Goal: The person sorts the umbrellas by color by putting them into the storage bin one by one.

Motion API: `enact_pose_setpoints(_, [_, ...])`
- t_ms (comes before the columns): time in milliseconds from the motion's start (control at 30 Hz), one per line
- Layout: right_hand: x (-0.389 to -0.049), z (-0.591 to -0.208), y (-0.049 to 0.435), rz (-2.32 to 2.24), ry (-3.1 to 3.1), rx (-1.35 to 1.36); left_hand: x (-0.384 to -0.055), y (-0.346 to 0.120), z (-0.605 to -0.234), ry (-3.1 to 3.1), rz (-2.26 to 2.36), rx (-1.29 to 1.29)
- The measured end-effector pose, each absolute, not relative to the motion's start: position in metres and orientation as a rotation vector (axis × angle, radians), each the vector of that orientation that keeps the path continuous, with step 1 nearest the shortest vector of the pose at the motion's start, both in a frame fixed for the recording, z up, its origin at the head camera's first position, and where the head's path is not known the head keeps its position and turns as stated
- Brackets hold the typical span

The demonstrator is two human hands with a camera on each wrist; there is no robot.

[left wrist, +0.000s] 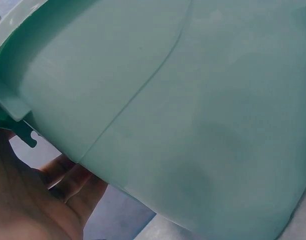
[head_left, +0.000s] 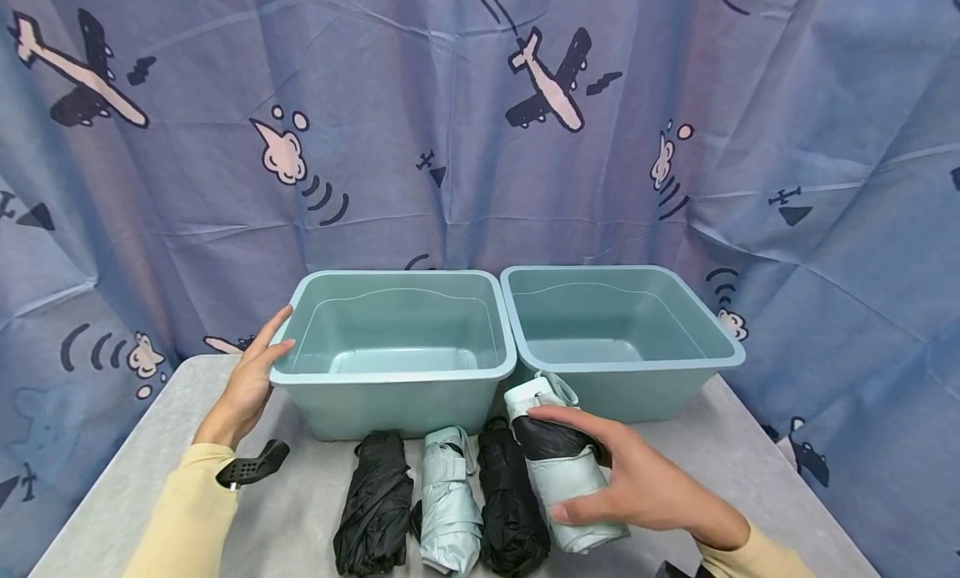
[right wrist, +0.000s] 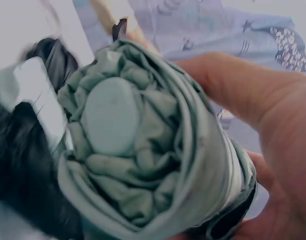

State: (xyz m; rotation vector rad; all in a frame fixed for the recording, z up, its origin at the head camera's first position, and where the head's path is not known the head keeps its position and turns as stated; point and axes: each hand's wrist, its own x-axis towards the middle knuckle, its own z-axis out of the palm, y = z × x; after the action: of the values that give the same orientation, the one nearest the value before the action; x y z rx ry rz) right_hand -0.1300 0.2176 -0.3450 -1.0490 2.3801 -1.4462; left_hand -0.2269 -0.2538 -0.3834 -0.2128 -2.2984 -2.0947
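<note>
My right hand (head_left: 637, 469) holds a folded pale green umbrella (head_left: 573, 490) with a black band, thumb on one side and fingers on the other. It is tilted, its strap end close to the right bin. The round end of its handle (right wrist: 113, 116) faces the camera in the right wrist view. With my left hand (head_left: 251, 382) I grip the left end of the left bin (head_left: 390, 403), at its rim. In front of that bin lie a black folded umbrella (head_left: 377, 503), another pale green one (head_left: 450, 503) and a second black one (head_left: 510, 503), side by side.
A second green bin (head_left: 622, 394) stands right beside the left one, their rims nearly touching. Both interiors show nothing inside. The bins stand on a grey table (head_left: 757, 478), with a blue patterned curtain (head_left: 450, 144) behind.
</note>
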Motion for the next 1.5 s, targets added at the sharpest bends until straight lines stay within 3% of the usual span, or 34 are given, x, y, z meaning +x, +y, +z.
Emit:
enact_pose_setpoints(400, [-0.142, -0.306, 0.184, -1.425, 2.323, -1.136, -0.225, -0.254, -0.383, -2.297, -2.106, -0.215])
enact_pose_setpoints(1500, [-0.231, -0.252, 0.145, -1.537, 2.325, -0.700, -0.226, -0.253, -0.384, -2.305, -2.097, -0.215])
